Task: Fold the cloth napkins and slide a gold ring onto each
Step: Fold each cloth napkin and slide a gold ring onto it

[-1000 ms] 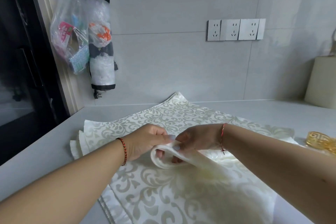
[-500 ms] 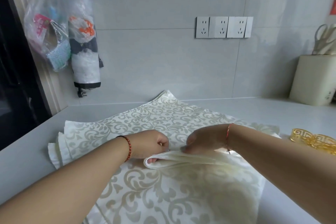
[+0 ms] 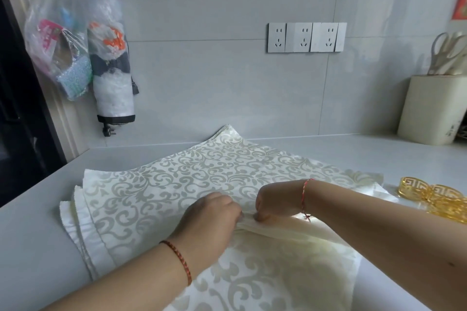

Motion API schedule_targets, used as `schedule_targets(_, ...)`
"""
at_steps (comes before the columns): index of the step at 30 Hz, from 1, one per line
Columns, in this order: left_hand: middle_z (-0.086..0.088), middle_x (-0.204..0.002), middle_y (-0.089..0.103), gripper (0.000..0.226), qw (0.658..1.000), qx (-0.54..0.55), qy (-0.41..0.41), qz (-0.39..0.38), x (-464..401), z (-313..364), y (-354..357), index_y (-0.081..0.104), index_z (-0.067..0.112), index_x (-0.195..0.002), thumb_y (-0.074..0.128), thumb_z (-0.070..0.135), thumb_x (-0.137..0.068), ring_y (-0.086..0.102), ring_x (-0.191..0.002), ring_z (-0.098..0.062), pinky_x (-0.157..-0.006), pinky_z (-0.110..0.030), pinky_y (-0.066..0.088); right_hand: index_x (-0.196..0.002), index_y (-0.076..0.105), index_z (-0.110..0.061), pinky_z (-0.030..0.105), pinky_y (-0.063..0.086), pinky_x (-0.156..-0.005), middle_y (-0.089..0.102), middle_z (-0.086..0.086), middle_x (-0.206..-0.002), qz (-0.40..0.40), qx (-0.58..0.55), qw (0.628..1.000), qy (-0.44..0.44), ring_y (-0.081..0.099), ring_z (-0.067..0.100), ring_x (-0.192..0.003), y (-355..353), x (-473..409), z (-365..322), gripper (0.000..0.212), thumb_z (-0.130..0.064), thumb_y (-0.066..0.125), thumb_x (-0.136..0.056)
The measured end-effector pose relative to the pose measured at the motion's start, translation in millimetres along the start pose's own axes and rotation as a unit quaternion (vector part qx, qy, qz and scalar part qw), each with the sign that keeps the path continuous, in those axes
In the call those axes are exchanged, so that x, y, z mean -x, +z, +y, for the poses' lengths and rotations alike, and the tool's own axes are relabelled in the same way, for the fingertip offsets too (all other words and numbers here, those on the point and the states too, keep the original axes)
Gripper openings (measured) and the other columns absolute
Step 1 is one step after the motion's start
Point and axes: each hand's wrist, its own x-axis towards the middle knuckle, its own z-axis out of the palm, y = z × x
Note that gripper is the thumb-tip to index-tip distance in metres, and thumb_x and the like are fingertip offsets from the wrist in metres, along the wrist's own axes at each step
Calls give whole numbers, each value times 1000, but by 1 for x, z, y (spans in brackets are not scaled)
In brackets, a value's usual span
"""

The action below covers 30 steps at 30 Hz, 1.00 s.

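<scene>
Pinching the folded napkin [image 3: 285, 231] edge with the left hand [image 3: 209, 219] and right hand [image 3: 275, 203], keep layers aligned, creasing flat; gold rings [image 3: 434, 197] wait far right.

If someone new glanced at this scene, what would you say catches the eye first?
Two hands meet mid-counter: the left hand and right hand pinch a rolled cream napkin lying on a stack of scroll-patterned napkins. At the right edge, gold rings wait on the counter.
</scene>
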Motion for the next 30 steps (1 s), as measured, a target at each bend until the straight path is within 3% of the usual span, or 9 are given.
schedule_targets(5,-4,-128,57,38,988,-104,-39,-110,6,26,-3,49,18,-131,30,27,-100,53,-116,-24,-96,-36,45,-67,47,-6,29,33,-67,47,12,-76,-19,30,999,-12,39,23,-74,2,-5,3,28,-19,48,-92)
schedule_targets(7,-4,-150,39,48,985,-96,-19,-143,11,23,-6,33,19,-147,27,30,-101,38,-136,-20,-111,-33,33,-65,49,-8,29,37,-65,53,12,-76,-37,29,999,7,45,24,-71,2,-8,1,27,-18,47,-90)
schedule_targets(9,2,-159,24,53,987,-69,0,-145,16,18,-11,22,24,-152,25,35,-100,24,-144,-12,-117,-26,22,-70,56,-6,27,41,-64,57,10,-69,-64,14,998,24,50,21,-64,1,-9,-2,23,-15,47,-88)
schedule_targets(12,3,-158,26,54,990,-58,21,-129,18,16,-13,25,27,-152,28,38,-99,25,-143,-8,-114,-23,22,-77,67,-2,29,41,-67,53,6,-66,-45,-45,998,15,48,18,-60,-14,-1,5,25,-18,51,-89)
schedule_targets(14,5,-157,28,54,990,-55,29,-126,18,17,-12,26,27,-151,27,38,-98,27,-142,-6,-113,-22,26,-69,67,-18,28,38,-67,54,-1,-69,57,-43,997,2,47,14,-64,-34,10,22,29,-32,54,-91)
schedule_targets(16,9,-157,27,54,991,-49,30,-124,17,16,-11,24,29,-151,26,37,-98,27,-141,-2,-112,-20,27,-76,67,-24,28,40,-70,58,-3,-76,91,-42,995,4,51,12,-70,-47,20,43,26,-42,56,-90)
schedule_targets(21,9,-159,19,55,990,-38,27,-132,17,15,-9,16,31,-153,25,40,-99,20,-144,-1,-113,-20,23,-96,66,-20,30,46,-76,59,-4,-77,-59,-23,997,45,53,13,-73,-26,18,78,38,-55,58,-86)
schedule_targets(26,12,-160,14,56,990,-32,24,-139,17,14,-7,14,32,-153,24,40,-99,15,-144,2,-114,-19,19,-98,69,-17,31,38,-71,55,4,-82,-78,-32,994,64,47,19,-73,-18,15,89,53,-65,58,-79)
schedule_targets(30,11,-160,14,57,990,-34,25,-135,18,15,-8,13,32,-153,25,40,-98,15,-144,1,-115,-20,22,-85,67,-21,28,37,-62,57,5,-81,-72,-19,995,65,48,18,-71,-24,13,85,37,-57,65,-78)
